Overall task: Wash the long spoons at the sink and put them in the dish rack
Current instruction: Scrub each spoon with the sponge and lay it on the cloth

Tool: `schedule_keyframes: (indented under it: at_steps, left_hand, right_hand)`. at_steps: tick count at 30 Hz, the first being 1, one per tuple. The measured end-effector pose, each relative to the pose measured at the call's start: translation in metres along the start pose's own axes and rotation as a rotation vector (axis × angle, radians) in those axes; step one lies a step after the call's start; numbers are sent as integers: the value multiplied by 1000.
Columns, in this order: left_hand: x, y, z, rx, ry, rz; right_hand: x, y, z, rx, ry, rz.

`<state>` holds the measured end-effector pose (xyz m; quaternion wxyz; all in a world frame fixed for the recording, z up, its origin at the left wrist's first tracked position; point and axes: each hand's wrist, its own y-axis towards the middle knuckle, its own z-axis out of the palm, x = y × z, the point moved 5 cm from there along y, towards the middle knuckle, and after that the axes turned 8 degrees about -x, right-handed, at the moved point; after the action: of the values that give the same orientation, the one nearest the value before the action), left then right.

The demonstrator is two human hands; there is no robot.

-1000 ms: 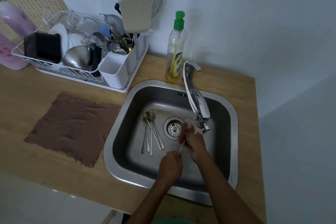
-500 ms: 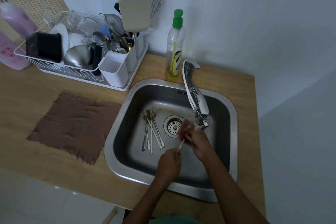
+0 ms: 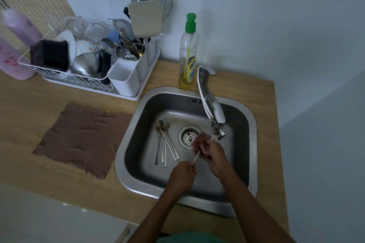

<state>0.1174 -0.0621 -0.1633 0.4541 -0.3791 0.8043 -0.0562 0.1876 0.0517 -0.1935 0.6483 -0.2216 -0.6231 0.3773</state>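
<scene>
Over the steel sink (image 3: pixel 251 144), my left hand (image 3: pixel 182 176) grips the handle end of a long spoon (image 3: pixel 197 157). The spoon's bowl end is hidden inside a pinkish sponge (image 3: pixel 199 141), which my right hand (image 3: pixel 214 154) squeezes around it just below the tap spout (image 3: pixel 218 134). Several more long spoons (image 3: pixel 165 141) lie side by side on the sink floor, left of the drain (image 3: pixel 188 137). The white dish rack (image 3: pixel 87 83) stands at the back left of the counter, with a utensil holder (image 3: pixel 125 80) at its right end.
A dish soap bottle (image 3: pixel 188 53) with a green cap stands behind the sink beside the tap (image 3: pixel 209 96). A brown cloth (image 3: pixel 83 138) lies on the wooden counter left of the sink. Two pink bottles (image 3: pixel 17 45) stand at the far left. The rack holds bowls, glasses and utensils.
Both hands have stayed over the sink's right half, the right hand shifting the sponge slightly along the spoon. The spoons on the sink floor have not moved.
</scene>
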Motion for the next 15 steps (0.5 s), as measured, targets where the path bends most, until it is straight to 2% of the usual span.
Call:
schedule_keyframes:
  at_steps: [4,9,13,15]
  left_hand:
    - [-9,-1,1,-4,-10,13]
    - [-7,-2,-1,-62,-34,4]
    - [-12,-4,4,-95,-32,23]
    - [-9,-4,2,-126,-45,-1]
  right_hand:
    - [9,-2,7,-57,-79,-108]
    - [10,-1,-1,31,-65,-65]
    - [12,3,2,-81,-73,-93]
    - [11,2,8,-58,-89,-73]
